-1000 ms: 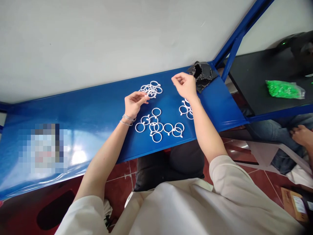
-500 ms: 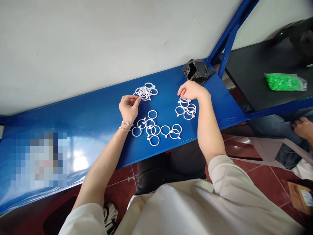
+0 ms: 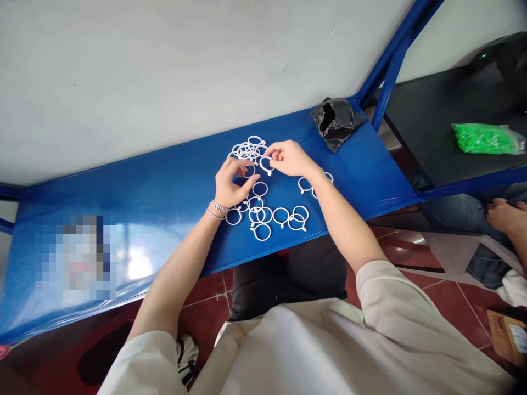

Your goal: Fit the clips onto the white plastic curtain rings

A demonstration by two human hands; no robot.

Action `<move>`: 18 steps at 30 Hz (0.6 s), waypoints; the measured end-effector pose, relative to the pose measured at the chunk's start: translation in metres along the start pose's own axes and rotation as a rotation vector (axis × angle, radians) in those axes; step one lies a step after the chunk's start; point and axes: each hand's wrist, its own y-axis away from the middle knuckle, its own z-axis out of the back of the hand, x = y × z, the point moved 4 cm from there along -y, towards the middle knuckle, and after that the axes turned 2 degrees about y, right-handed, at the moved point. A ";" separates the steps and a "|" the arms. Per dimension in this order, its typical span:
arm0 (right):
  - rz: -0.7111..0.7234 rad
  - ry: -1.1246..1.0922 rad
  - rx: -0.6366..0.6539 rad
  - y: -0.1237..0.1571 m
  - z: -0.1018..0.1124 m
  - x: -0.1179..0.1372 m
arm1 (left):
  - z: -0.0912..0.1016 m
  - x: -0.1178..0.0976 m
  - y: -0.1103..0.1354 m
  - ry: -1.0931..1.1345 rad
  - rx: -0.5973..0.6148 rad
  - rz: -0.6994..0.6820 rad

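Note:
My right hand (image 3: 288, 158) pinches a white ring (image 3: 269, 173) with a small tab at its lower edge, just right of the far pile. My left hand (image 3: 234, 180) is beside it with thumb and fingers apart; a loose ring (image 3: 248, 175) lies behind the gap between them and does not look gripped. Several similar rings overlap in the far pile (image 3: 255, 141). Nearer the front edge, more white rings (image 3: 262, 232) lie spread out, some partly behind my left hand. Another small group of rings (image 3: 303, 185) is partly covered by my right forearm.
Everything lies on a blue tabletop (image 3: 173, 181) against a white wall. A torn black plastic bag (image 3: 340, 123) sits at the back right. Beyond a blue frame post, a bag of green pieces (image 3: 486, 139) rests on a black surface. A person's hand (image 3: 504, 214) shows at far right.
My right hand has moved left from the right-hand group to the far pile, now with a ring in its fingers. My left hand's pinch has opened, and it has shifted slightly right.

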 end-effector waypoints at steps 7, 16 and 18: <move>0.046 0.000 0.011 -0.003 -0.026 0.004 | -0.008 -0.004 0.003 -0.037 0.196 -0.037; 0.006 0.075 -0.022 -0.003 -0.023 0.003 | -0.010 0.002 0.004 -0.068 0.268 0.010; -0.001 0.099 -0.028 -0.004 -0.025 0.002 | -0.010 0.004 0.003 -0.117 0.253 -0.015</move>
